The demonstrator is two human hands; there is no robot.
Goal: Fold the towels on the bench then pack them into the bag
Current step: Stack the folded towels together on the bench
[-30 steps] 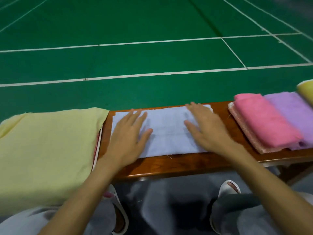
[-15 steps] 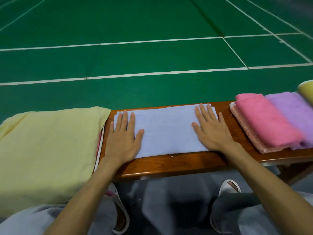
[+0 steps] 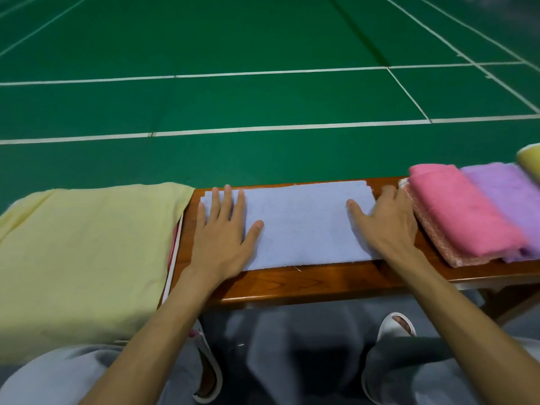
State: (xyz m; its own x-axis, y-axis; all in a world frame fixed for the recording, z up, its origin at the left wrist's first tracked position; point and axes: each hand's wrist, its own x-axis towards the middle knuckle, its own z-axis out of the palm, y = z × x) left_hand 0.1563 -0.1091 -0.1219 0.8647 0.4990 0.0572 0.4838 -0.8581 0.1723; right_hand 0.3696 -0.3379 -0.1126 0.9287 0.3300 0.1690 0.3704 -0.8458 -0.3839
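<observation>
I count two hands on one light blue towel (image 3: pixel 304 226), which lies folded into a flat, long rectangle on the wooden bench (image 3: pixel 321 285) at the middle of the frame. The towel's weave looks thin and smooth, with layered edges showing at its left end.

My left hand (image 3: pixel 222 238) lies flat on the towel's left end, fingers straight and slightly spread, thumb out to the side, gripping nothing. My right hand (image 3: pixel 388 220) lies at the towel's right end, thumb splayed on the cloth and fingers reaching over the edge. The fingertips are blurred, so I cannot tell if they hook the edge.

At the right of the frame I count four folded towels side by side. A fluffy pink towel (image 3: pixel 461 214) lies on a coarse, netted peach towel (image 3: pixel 432 241), then a fuzzy purple towel (image 3: pixel 502 197), then a sliver of a yellow towel (image 3: pixel 530 162) at the frame edge.

One pale yellow cloth (image 3: pixel 81 252), matte and smooth, covers the left of the frame.

The bench is glossy reddish wood. Beyond it lies a green court floor (image 3: pixel 263 103) with white lines. At the bottom are two white slippers (image 3: pixel 394 324).
</observation>
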